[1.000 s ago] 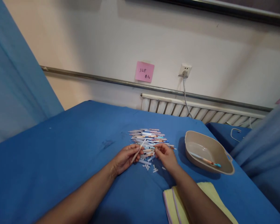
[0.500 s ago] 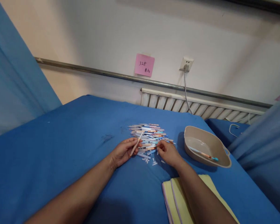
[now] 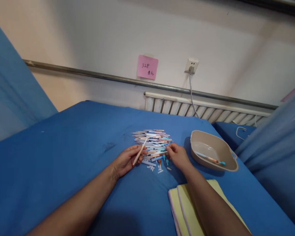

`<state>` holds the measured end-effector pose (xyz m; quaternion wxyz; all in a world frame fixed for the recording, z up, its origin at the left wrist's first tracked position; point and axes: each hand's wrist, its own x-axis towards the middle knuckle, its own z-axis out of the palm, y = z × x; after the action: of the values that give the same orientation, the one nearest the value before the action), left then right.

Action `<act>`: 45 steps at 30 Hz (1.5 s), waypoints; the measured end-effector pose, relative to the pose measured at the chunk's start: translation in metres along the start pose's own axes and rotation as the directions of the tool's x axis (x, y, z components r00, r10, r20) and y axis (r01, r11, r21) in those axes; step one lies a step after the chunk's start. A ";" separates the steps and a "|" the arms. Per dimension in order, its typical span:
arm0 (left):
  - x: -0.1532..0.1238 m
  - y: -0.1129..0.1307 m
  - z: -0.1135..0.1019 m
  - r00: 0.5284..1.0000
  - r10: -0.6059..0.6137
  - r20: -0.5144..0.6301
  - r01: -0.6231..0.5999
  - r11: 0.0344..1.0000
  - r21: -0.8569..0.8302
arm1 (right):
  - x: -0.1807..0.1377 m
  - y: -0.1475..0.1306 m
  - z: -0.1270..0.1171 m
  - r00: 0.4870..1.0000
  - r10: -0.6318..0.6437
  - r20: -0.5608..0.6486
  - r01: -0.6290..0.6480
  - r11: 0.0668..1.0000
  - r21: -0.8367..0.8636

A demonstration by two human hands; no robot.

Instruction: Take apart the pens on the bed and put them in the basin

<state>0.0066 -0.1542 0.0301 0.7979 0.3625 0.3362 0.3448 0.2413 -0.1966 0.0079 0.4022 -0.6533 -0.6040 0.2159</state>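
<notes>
My left hand [image 3: 129, 159] is closed around a beige pen barrel [image 3: 137, 156] with a slim white end pointing up and away. Over the right side of a pile of pen parts [image 3: 149, 135], my right hand [image 3: 178, 155] has its thumb and fingers pinched together. A thin white stick reaches its fingertips, but whether they grip it or another small part is unclear. The pile mixes barrels and thin white sticks, mostly lying crosswise. In front of it lie small white pieces [image 3: 151, 167], an orange piece [image 3: 159, 161] and teal pieces [image 3: 167, 162].
A beige basin [image 3: 196, 141] on the right holds a white, orange and teal pen [image 3: 210, 158]. Below my right forearm lies a folded yellow cloth [image 3: 182, 209]. Everything rests on a blue-covered surface [image 3: 64, 154]; a wall with a radiator [image 3: 172, 105] stands behind, blue curtains at both sides.
My right hand has shifted slightly up off the pile's near right corner, uncovering small orange and teal pieces. My left hand keeps hold of the beige barrel. The view has turned slightly right.
</notes>
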 end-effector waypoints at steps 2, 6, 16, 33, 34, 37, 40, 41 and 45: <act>0.001 0.001 0.001 1.000 0.003 -0.008 -0.003 1.000 0.005 | 0.005 0.004 -0.006 0.998 0.047 -0.049 -0.046 0.999 0.022; 0.003 0.002 0.001 1.000 0.011 0.001 -0.011 1.000 0.000 | 0.009 0.006 -0.017 0.994 0.069 -0.089 -0.081 0.988 -0.130; 0.007 0.001 -0.002 1.000 0.002 -0.020 -0.001 0.999 0.032 | 0.009 0.000 -0.037 0.989 0.149 0.001 -0.129 0.857 -0.499; 0.006 0.000 -0.001 1.000 0.001 -0.009 -0.001 0.999 0.036 | 0.000 -0.007 -0.025 0.954 0.037 0.299 0.106 0.887 -0.449; 0.006 0.000 -0.001 1.000 0.001 -0.009 -0.001 0.999 0.034 | 0.000 -0.006 -0.024 0.945 0.036 0.325 0.108 0.903 -0.416; 0.006 0.000 -0.001 1.000 0.001 -0.002 -0.001 0.999 0.033 | 0.000 -0.004 -0.022 0.925 0.019 0.380 0.121 0.932 -0.341; 0.005 0.000 -0.002 1.000 0.007 0.007 -0.008 0.999 0.033 | 0.001 -0.003 -0.022 0.940 0.018 0.341 0.107 0.933 -0.345; 0.005 0.000 -0.002 1.000 0.009 0.009 -0.009 0.999 0.033 | 0.001 -0.003 -0.022 0.955 0.012 0.297 0.099 0.930 -0.354; 0.004 0.000 -0.001 1.000 0.004 0.012 -0.005 1.000 0.030 | 0.006 0.000 -0.023 0.999 -0.009 0.042 0.025 0.920 -0.392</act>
<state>0.0077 -0.1502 0.0286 0.7936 0.3770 0.3359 0.3394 0.2603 -0.1970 0.0223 0.2531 -0.7110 -0.6484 0.0997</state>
